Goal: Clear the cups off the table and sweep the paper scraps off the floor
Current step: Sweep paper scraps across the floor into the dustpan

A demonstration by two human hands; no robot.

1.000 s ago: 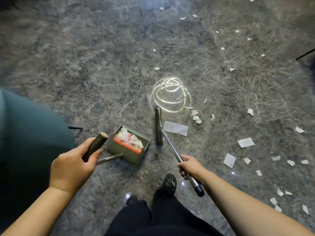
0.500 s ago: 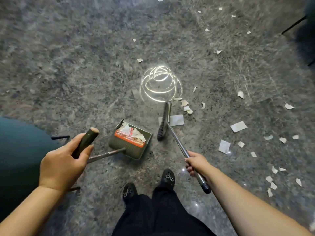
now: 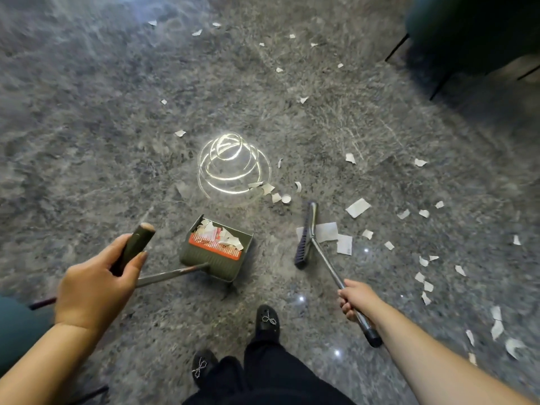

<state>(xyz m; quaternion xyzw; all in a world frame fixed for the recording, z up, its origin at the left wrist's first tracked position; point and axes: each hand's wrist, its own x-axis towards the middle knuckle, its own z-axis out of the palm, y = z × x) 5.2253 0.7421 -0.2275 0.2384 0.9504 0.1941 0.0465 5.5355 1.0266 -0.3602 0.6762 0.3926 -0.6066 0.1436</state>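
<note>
Grey speckled stone floor (image 3: 87,127), glossy, strewn with several dozen white paper scraps (image 3: 358,207). One olive-green dustpan (image 3: 216,252) holds scraps; left hand (image 3: 96,287) fingers grip its handle. One dark-bristled metal-handled broom (image 3: 304,241) rests on scraps, right hand (image 3: 355,299) fingers clenched around it.

White paper scraps (image 3: 358,207) litter the grey floor (image 3: 87,141).
</note>
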